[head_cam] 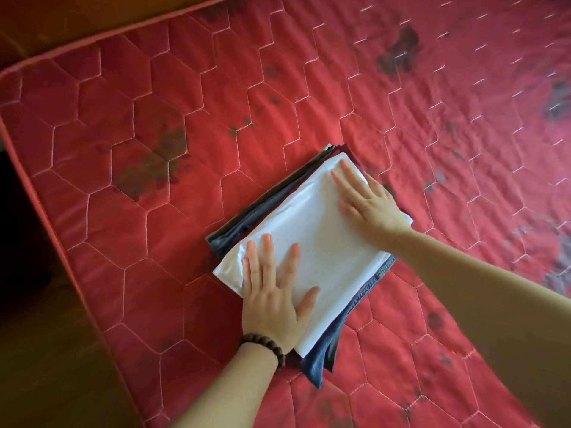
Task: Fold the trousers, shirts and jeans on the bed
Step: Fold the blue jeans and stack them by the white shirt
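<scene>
A folded white shirt [318, 239] lies on top of a neat stack of folded clothes in the middle of the red quilted mattress [173, 97]. Under it show folded blue jeans [321, 362] at the near edge and darker grey and maroon garments [244, 208] along the left side. My left hand [272, 295], with a wooden bead bracelet on the wrist, presses flat on the shirt's near left corner with fingers spread. My right hand [367, 202] lies flat on the shirt's far right part, fingers straight.
The mattress carries dark stains [154, 168] left of the stack and more at the upper right [398, 54]. Its piped edge [40, 211] runs down the left side, with a wooden floor [37, 350] beyond it.
</scene>
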Demonstrator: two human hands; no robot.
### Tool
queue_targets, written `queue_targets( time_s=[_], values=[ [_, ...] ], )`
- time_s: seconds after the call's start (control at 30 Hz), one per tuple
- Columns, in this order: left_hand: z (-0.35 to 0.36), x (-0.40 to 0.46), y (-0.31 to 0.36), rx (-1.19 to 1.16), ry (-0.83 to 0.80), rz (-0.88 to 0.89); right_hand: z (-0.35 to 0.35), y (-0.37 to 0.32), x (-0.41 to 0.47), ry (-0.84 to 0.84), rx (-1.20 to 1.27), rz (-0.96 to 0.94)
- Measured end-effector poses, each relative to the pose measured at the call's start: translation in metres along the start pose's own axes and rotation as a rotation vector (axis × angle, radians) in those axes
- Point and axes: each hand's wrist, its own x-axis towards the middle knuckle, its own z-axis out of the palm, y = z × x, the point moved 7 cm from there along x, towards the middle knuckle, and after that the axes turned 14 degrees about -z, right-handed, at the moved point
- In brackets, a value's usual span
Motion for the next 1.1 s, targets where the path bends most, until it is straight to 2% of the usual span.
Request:
queue_targets(
  time_s=[0.07, 0.17, 0.27, 0.33, 0.37, 0.5, 0.6, 0.77, 0.93, 1.1],
  values=[
    [-0.012, -0.007, -0.008, -0.169, 0.069, -0.021, -0.014, 0.009, -0.005, 0.065, 0.072, 0.006],
    [-0.018, -0.024, -0.026, -0.31, 0.145, -0.274, -0.016, 0.037, -0.007, -0.06, 0.113, 0.253],
    [-0.007, -0.036, -0.03, -0.67, 0.027, -0.579, -0.002, 0.047, -0.005, -0.158, 0.349, 0.426],
    [0.0, -0.035, -0.02, -0.934, -0.06, -0.597, 0.004, 0.051, -0.007, -0.139, 0.467, 0.471],
    [0.001, -0.033, -0.017, -0.994, -0.067, -0.578, 0.005, 0.052, -0.008, -0.129, 0.489, 0.482],
    [0.001, -0.033, -0.024, -0.915, -0.014, -0.561, 0.005, 0.05, -0.013, -0.065, 0.503, 0.501],
    [0.001, -0.029, -0.037, -0.845, -0.059, -0.538, 0.008, 0.045, -0.026, -0.022, 0.462, 0.526],
    [-0.007, -0.01, -0.057, -0.767, -0.295, -0.471, 0.024, 0.023, -0.081, 0.072, 0.479, 0.685],
    [-0.01, 0.015, -0.071, -0.549, -0.546, -0.254, 0.054, -0.015, -0.15, 0.23, 0.526, 0.906],
    [-0.011, 0.041, -0.072, -0.291, -0.715, -0.035, 0.081, -0.073, -0.2, 0.435, 0.599, 1.152]
  ],
)
